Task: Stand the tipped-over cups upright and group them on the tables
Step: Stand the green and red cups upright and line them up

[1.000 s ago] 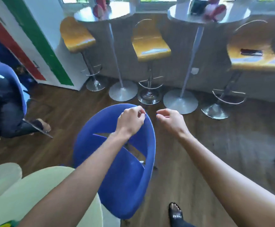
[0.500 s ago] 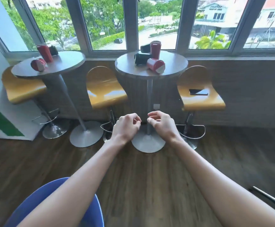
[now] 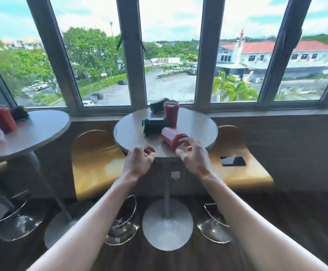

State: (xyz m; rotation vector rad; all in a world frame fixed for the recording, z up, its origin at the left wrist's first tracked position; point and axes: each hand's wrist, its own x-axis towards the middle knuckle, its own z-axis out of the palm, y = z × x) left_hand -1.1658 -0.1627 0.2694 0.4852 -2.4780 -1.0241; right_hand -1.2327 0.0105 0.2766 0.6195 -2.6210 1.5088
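Both hands reached toward the round table [image 3: 196,122], the right hand [image 3: 193,155] with fingers [image 3: 184,141] spread apart just short of the tipped red cup [image 3: 172,138] at its six o'clock edge, seemingly to right it, the left hand [image 3: 138,161] loosely curled and empty.
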